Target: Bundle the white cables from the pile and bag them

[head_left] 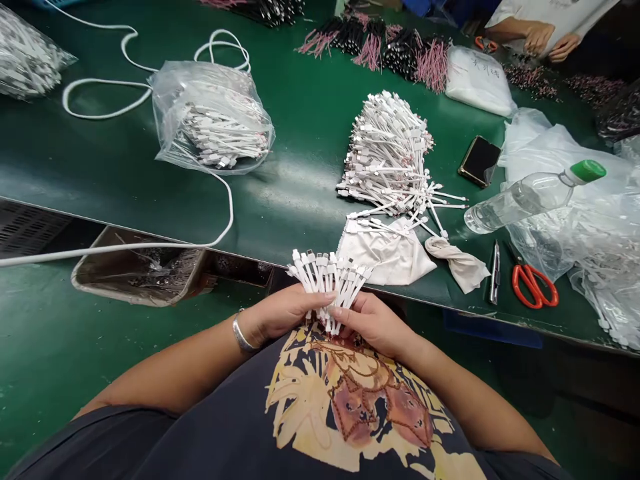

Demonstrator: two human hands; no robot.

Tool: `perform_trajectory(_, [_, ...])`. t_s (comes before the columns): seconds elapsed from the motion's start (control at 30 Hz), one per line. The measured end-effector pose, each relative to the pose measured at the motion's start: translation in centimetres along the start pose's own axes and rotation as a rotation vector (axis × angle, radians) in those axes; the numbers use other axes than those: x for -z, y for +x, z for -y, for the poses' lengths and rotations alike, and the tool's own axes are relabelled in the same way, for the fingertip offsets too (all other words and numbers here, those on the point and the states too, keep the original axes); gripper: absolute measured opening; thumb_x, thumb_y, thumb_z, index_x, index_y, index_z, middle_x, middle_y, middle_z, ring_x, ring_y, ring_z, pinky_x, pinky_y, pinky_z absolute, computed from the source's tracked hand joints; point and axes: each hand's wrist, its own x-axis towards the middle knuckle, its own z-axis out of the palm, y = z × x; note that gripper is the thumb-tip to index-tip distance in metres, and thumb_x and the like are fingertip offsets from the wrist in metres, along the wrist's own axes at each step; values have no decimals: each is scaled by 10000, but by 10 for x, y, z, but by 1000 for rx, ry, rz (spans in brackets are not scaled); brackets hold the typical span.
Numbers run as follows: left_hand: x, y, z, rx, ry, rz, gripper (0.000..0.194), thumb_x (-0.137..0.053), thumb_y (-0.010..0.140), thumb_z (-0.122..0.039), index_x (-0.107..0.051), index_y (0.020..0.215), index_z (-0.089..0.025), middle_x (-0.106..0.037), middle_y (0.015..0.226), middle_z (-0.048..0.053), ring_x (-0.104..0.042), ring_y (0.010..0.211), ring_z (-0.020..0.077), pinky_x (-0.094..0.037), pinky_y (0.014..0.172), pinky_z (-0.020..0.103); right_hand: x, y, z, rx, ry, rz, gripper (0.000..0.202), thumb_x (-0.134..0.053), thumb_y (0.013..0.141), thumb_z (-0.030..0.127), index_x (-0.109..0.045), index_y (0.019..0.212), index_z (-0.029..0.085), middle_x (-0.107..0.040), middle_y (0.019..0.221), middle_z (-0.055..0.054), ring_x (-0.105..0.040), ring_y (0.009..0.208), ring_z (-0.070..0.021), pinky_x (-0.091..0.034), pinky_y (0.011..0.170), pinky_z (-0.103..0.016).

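A fanned bundle of short white USB cables (327, 273) stands upright between my two hands, close to my body at the table's front edge. My left hand (287, 310) grips its left side, thumb laid across the front. On the right side, my right hand (375, 323) is closed around the lower part of the same bundle, its thumb pressed to the front. The connectors point up and away from me; reddish wire ends show at the bottom. Just beyond lies a white cloth (393, 257) with a few loose cables on it, and behind that a big pile of white cables (387, 150).
A clear bag of cables (215, 123) lies left on the green table (295, 193). To the right are a phone (480, 161), a tilted bottle (525, 197), a cutter knife (495, 273) and red-handled scissors (534, 285). Another person's hands (550, 41) are at the far right.
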Motion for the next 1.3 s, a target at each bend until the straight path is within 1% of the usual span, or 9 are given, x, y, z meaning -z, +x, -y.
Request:
perform_trajectory(0.3, [-30, -5, -23, -252, 311, 81, 360, -620, 810, -367, -660, 1119, -189, -639, 1200, 85, -568, 1127, 241, -383, 1014, 373, -7, -15, 49, 328, -509, 111, 284, -509, 890, 345, -667, 1095, 228, -648, 1124, -55, -572, 1065, -240, -410, 977, -384])
perform_trajectory(0.37, [-33, -7, -32, -382, 396, -43, 340, -540, 859, -391, -663, 1105, -191, -643, 1187, 76, -561, 1127, 232, -376, 1016, 358, 3, -19, 56, 297, -614, 28, 324, -562, 855, 391, -648, 1123, 230, -646, 1137, -71, -582, 1054, -262, -428, 952, -410])
perform_trajectory(0.47, [-33, -6, -47, -582, 743, -252, 311, -436, 910, -355, -676, 1034, -200, -677, 1051, 62, -586, 1028, 222, -375, 984, 343, 13, -23, 64, 323, -741, -343, 542, -655, 764, 468, -557, 1239, 227, -584, 1241, -114, -551, 1102, -315, -443, 920, -469])
perform_trajectory(0.57, [-34, 0, -60, -681, 1195, -165, 215, -490, 866, -283, -660, 931, -170, -668, 929, 83, -598, 878, 235, -429, 847, 335, 9, -19, 68, 472, -717, -437, 822, -755, 655, 456, -411, 1363, 221, -434, 1405, -125, -401, 1279, -338, -336, 1041, -502])
perform_trajectory(0.67, [-38, 9, -67, -717, 1368, -79, 187, -499, 839, -240, -626, 941, -148, -646, 920, 101, -588, 864, 246, -442, 791, 330, -6, -4, 71, 595, -524, -366, 705, -741, 682, 421, -468, 1301, 220, -464, 1381, -115, -411, 1285, -302, -293, 1084, -476])
perform_trajectory(0.8, [-38, 12, -72, -717, 1164, -94, 237, -428, 849, -169, -632, 970, -158, -643, 1001, 82, -586, 920, 219, -441, 836, 317, -15, 20, 77, 635, -221, -359, 298, -660, 780, 387, -622, 1028, 226, -566, 1277, -72, -494, 1212, -252, -326, 1067, -421])
perform_trajectory(0.97, [-25, 6, -78, -562, 866, -33, 271, -536, 774, -209, -637, 1015, -139, -657, 930, 60, -585, 884, 215, -465, 806, 321, -15, 40, 84, 412, 30, -191, 249, -614, 811, 399, -649, 961, 202, -647, 1148, -71, -575, 1099, -245, -421, 963, -391])
perform_trajectory(1.17, [-7, 7, -75, -423, 400, -50, 296, -592, 729, -168, -638, 1020, -134, -676, 1005, 78, -586, 995, 234, -440, 900, 353, -17, 48, 108, 686, -632, -252, 134, -518, 837, 236, -575, 951, 193, -651, 985, -68, -592, 906, -200, -446, 815, -325])
perform_trajectory(1.3, [4, -1, -85, -733, -43, -444, 378, -529, 822, -259, -532, 1199, -222, -531, 1329, 70, -468, 1243, 212, -366, 1022, 353, -16, 53, 138, 765, -1319, -479, 113, -480, 766, 123, -522, 854, 179, -609, 779, -76, -554, 728, -219, -383, 632, -302])
